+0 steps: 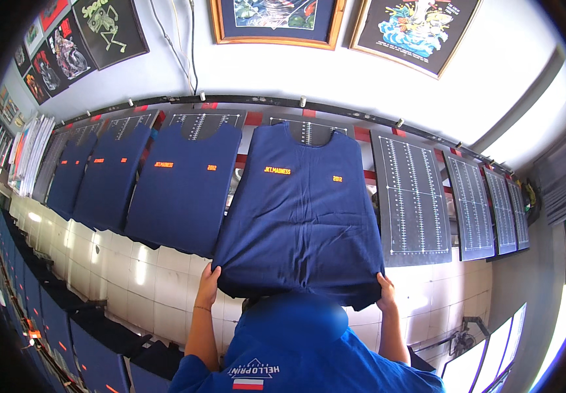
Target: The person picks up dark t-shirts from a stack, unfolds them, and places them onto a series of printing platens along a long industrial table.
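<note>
A navy blue T-shirt (302, 216) with small orange print on its chest lies over a dark board in front of me, with creases running down its middle. Its neckline leaves the top of the board (310, 133) showing, with a white ruled scale. My left hand (209, 283) pinches the shirt's lower left edge, thumb on top. At the lower right edge, my right hand (386, 289) grips the cloth the same way. Both arms reach out from blue sleeves.
More boards with navy shirts (184, 183) stand in a row to the left. Bare ruled boards (411, 196) continue to the right. Behind them runs a dark rail (250, 101) below framed pictures (283, 19). Another row of shirts (93, 354) lies at the lower left, beyond a tiled floor (152, 281).
</note>
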A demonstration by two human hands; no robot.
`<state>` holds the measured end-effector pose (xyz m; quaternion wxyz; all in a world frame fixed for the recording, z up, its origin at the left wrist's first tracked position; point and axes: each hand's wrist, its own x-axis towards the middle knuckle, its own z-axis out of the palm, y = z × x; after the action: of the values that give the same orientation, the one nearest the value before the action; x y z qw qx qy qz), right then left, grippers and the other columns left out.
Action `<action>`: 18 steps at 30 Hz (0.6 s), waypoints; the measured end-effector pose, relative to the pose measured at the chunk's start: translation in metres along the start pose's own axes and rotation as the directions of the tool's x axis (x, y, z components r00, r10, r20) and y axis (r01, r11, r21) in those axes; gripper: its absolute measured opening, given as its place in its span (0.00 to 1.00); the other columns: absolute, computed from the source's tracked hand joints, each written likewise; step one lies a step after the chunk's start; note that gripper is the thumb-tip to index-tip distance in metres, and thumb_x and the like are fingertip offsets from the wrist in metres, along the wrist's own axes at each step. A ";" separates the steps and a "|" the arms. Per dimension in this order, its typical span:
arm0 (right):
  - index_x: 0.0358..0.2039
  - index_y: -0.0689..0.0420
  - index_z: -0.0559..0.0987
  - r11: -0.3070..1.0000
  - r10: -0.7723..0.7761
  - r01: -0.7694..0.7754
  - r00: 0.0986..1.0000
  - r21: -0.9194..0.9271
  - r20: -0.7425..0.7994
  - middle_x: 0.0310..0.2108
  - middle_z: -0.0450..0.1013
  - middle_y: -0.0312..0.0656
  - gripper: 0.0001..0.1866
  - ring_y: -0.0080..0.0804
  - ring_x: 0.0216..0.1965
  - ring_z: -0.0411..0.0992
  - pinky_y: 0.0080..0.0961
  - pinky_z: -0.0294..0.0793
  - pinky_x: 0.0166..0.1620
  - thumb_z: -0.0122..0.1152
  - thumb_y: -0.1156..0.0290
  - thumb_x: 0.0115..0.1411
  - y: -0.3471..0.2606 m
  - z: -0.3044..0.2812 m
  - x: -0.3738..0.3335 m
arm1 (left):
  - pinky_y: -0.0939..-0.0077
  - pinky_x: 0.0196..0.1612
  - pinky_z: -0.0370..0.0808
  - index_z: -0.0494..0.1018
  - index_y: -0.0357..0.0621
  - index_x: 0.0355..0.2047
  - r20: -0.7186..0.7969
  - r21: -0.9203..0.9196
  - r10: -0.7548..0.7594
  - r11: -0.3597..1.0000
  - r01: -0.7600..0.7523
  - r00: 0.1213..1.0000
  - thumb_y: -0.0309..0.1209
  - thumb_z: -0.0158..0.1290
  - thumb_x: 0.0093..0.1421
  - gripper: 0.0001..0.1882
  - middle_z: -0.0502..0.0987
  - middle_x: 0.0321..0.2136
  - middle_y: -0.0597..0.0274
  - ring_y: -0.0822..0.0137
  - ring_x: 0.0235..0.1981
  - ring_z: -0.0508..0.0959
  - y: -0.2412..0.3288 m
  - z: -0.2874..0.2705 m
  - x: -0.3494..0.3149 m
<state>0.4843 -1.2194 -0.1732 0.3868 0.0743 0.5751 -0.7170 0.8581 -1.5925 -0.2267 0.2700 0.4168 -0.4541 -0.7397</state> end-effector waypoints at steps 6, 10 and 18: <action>0.47 0.69 0.73 0.513 -0.047 -0.114 0.986 -0.851 -0.161 0.40 0.74 0.53 0.23 0.38 0.42 0.74 0.34 0.70 0.48 0.56 0.61 0.59 0.024 -0.040 0.032 | 0.70 0.48 0.70 0.68 0.35 0.49 0.011 0.793 0.089 0.606 -0.063 0.996 0.29 0.47 0.63 0.15 0.77 0.37 0.53 0.64 0.40 0.76 0.005 -0.006 0.011; 0.46 0.69 0.74 0.378 -0.249 0.106 0.968 -0.920 0.009 0.41 0.75 0.53 0.25 0.42 0.47 0.72 0.32 0.67 0.51 0.50 0.57 0.62 -0.007 0.022 0.055 | 0.67 0.44 0.73 0.68 0.36 0.49 0.088 0.589 0.383 0.725 -0.358 0.920 0.32 0.50 0.63 0.17 0.77 0.37 0.50 0.61 0.41 0.77 0.073 0.080 0.032; 0.61 0.64 0.59 0.917 0.341 -0.316 0.937 -0.244 0.070 0.58 0.63 0.51 0.52 0.43 0.58 0.64 0.37 0.63 0.57 0.38 0.26 0.54 0.014 0.029 0.155 | 0.65 0.62 0.59 0.55 0.45 0.64 0.207 -0.140 -0.485 0.845 0.516 0.850 0.62 0.41 0.60 0.42 0.61 0.61 0.55 0.60 0.61 0.62 -0.007 0.048 0.140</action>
<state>0.3963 -1.3180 -0.2603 0.5392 0.0847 0.6107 -0.5738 0.7457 -1.6768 -0.2736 0.0675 0.4311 -0.2769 -0.8561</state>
